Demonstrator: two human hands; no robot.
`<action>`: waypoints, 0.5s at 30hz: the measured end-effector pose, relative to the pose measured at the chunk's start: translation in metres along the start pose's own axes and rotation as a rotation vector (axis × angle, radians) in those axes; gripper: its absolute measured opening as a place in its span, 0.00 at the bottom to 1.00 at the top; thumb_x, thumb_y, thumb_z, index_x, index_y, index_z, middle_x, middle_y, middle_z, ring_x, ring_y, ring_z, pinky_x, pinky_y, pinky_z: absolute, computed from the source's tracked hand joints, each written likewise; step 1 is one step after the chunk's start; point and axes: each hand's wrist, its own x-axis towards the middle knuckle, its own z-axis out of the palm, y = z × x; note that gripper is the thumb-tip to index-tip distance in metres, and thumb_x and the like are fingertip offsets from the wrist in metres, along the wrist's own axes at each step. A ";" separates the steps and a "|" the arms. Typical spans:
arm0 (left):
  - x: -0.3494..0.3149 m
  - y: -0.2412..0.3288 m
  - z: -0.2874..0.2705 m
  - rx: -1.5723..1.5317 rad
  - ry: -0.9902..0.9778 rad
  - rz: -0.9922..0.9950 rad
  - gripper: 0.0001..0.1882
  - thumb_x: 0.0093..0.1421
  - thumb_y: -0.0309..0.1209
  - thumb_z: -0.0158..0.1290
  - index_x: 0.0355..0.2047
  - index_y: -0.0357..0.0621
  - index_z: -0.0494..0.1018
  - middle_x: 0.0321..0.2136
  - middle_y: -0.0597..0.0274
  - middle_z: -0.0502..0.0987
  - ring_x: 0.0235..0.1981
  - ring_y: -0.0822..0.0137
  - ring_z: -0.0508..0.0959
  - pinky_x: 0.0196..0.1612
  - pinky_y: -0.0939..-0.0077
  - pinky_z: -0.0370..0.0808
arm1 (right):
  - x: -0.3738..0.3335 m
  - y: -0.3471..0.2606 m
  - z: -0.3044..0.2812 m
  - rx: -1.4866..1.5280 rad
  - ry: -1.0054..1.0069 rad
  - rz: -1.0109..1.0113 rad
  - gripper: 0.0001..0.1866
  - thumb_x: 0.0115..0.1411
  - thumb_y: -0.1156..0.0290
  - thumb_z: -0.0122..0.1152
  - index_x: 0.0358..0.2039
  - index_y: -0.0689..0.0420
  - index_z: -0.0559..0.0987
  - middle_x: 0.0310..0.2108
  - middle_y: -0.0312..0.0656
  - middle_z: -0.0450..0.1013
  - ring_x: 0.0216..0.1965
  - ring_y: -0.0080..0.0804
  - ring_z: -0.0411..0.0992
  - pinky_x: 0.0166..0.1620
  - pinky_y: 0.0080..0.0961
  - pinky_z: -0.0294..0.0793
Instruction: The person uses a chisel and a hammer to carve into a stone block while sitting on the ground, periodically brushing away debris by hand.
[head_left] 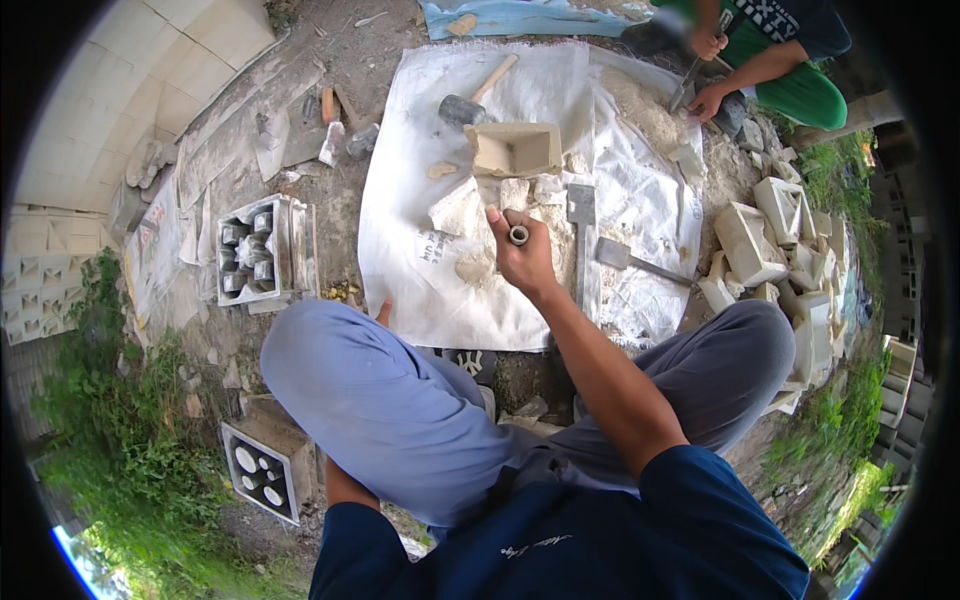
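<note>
Hand tool in use, clock directions taken from it, with twelve toward the top. The round-ended tool (518,235) stands over pale broken pieces (455,208) on a white sheet (400,200); its hollow end faces the viewer, its lower end hidden by the hand. At twelve, just beyond the pieces, lies a pale trough-shaped block (515,150), its cavity showing bare inner walls. At nine, off the sheet, a grey metal mould (222,270) contains several squared grey cores (262,222). Between seven and eight, a second box (290,510) bears pale rounds (246,459) of unequal size on a dark face; whether these are discs or openings cannot be told. At three, farther out, hollow pale blocks (750,243) lie heaped.

The right hand (526,250) is curled around the tool, thumb extended. The left hand (385,312), at eight, shows only fingers beside the knee; its spread and any hold cannot be told. At two, a co-worker's hand (707,45) grips a long-bladed tool (686,88).
</note>
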 end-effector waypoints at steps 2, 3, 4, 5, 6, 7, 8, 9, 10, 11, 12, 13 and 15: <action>0.001 0.010 0.001 -0.008 -0.030 0.007 0.34 0.67 0.50 0.52 0.68 0.50 0.58 0.62 0.42 0.68 0.65 0.49 0.67 0.62 0.59 0.66 | -0.002 0.023 -0.001 0.018 -0.009 0.052 0.28 0.69 0.59 0.58 0.15 0.61 0.63 0.14 0.34 0.51 0.20 0.21 0.49 0.22 0.30 0.52; 0.001 0.012 0.004 -0.011 -0.043 0.008 0.34 0.67 0.50 0.52 0.68 0.50 0.58 0.62 0.41 0.68 0.65 0.49 0.67 0.62 0.59 0.66 | -0.006 0.041 -0.004 -0.033 0.006 0.027 0.28 0.69 0.60 0.58 0.15 0.61 0.63 0.14 0.33 0.51 0.20 0.21 0.48 0.22 0.30 0.52; 0.000 0.008 0.002 -0.013 -0.043 -0.002 0.34 0.67 0.50 0.52 0.68 0.50 0.58 0.62 0.41 0.68 0.65 0.49 0.67 0.62 0.59 0.66 | -0.008 0.041 0.000 -0.075 0.007 0.000 0.28 0.69 0.60 0.58 0.15 0.61 0.63 0.14 0.33 0.51 0.20 0.21 0.48 0.23 0.30 0.52; -0.004 0.003 0.000 -0.016 -0.044 -0.015 0.34 0.67 0.50 0.52 0.68 0.50 0.58 0.62 0.41 0.68 0.65 0.49 0.67 0.62 0.59 0.66 | -0.010 0.041 0.002 0.008 -0.017 0.090 0.29 0.69 0.60 0.58 0.15 0.61 0.63 0.13 0.33 0.51 0.20 0.20 0.49 0.22 0.29 0.52; -0.003 -0.001 -0.003 -0.021 -0.044 -0.018 0.34 0.67 0.50 0.52 0.68 0.50 0.58 0.62 0.41 0.68 0.65 0.49 0.67 0.62 0.59 0.66 | -0.005 0.041 0.004 0.011 -0.020 0.087 0.29 0.69 0.60 0.58 0.15 0.61 0.63 0.13 0.33 0.51 0.20 0.20 0.49 0.22 0.29 0.52; -0.001 0.001 -0.004 -0.028 -0.051 -0.014 0.34 0.67 0.50 0.52 0.68 0.50 0.58 0.62 0.41 0.68 0.65 0.49 0.67 0.62 0.59 0.66 | -0.005 0.037 0.004 -0.006 -0.035 0.066 0.29 0.69 0.60 0.58 0.14 0.62 0.63 0.13 0.33 0.51 0.20 0.20 0.49 0.22 0.29 0.52; 0.000 0.002 -0.003 -0.040 -0.053 -0.008 0.34 0.67 0.50 0.52 0.68 0.50 0.59 0.62 0.41 0.68 0.64 0.49 0.67 0.62 0.59 0.66 | -0.005 0.031 0.005 -0.023 -0.050 0.044 0.29 0.69 0.59 0.58 0.14 0.62 0.63 0.13 0.33 0.52 0.20 0.19 0.49 0.22 0.29 0.52; -0.002 0.001 -0.003 -0.047 -0.058 -0.009 0.34 0.67 0.50 0.52 0.68 0.50 0.59 0.62 0.41 0.68 0.64 0.49 0.67 0.62 0.59 0.66 | -0.008 0.028 0.004 -0.048 -0.075 0.011 0.29 0.68 0.59 0.59 0.14 0.62 0.63 0.13 0.33 0.52 0.20 0.19 0.50 0.22 0.29 0.52; -0.004 0.000 -0.005 -0.046 -0.063 -0.009 0.34 0.67 0.50 0.52 0.68 0.50 0.59 0.62 0.41 0.68 0.64 0.49 0.67 0.62 0.59 0.66 | -0.013 0.036 0.008 -0.050 -0.075 0.018 0.29 0.68 0.59 0.59 0.14 0.62 0.63 0.13 0.33 0.52 0.20 0.19 0.50 0.22 0.29 0.52; -0.002 0.004 -0.003 -0.051 -0.076 -0.004 0.34 0.67 0.50 0.52 0.68 0.50 0.59 0.62 0.41 0.68 0.64 0.49 0.67 0.62 0.59 0.66 | -0.014 0.045 0.004 -0.062 -0.075 -0.031 0.29 0.68 0.60 0.59 0.14 0.62 0.63 0.13 0.33 0.51 0.20 0.19 0.49 0.22 0.29 0.52; -0.001 0.007 -0.001 -0.054 -0.090 -0.005 0.34 0.67 0.50 0.52 0.68 0.50 0.59 0.62 0.41 0.68 0.64 0.49 0.67 0.62 0.59 0.66 | -0.015 0.054 -0.001 -0.076 -0.076 -0.079 0.29 0.68 0.60 0.59 0.14 0.61 0.62 0.13 0.33 0.51 0.20 0.19 0.49 0.22 0.29 0.52; -0.001 0.005 -0.004 -0.053 -0.091 -0.008 0.34 0.67 0.50 0.52 0.68 0.50 0.59 0.62 0.41 0.68 0.64 0.49 0.67 0.62 0.59 0.66 | -0.014 0.048 0.005 -0.047 -0.092 -0.029 0.29 0.68 0.60 0.59 0.14 0.61 0.62 0.12 0.33 0.51 0.20 0.20 0.49 0.22 0.29 0.52; -0.001 0.001 -0.006 -0.059 -0.081 -0.017 0.34 0.67 0.50 0.52 0.68 0.50 0.59 0.62 0.41 0.68 0.64 0.49 0.67 0.62 0.59 0.66 | -0.008 0.037 0.014 0.005 -0.071 0.026 0.29 0.68 0.61 0.59 0.14 0.61 0.63 0.12 0.33 0.52 0.19 0.20 0.49 0.22 0.29 0.52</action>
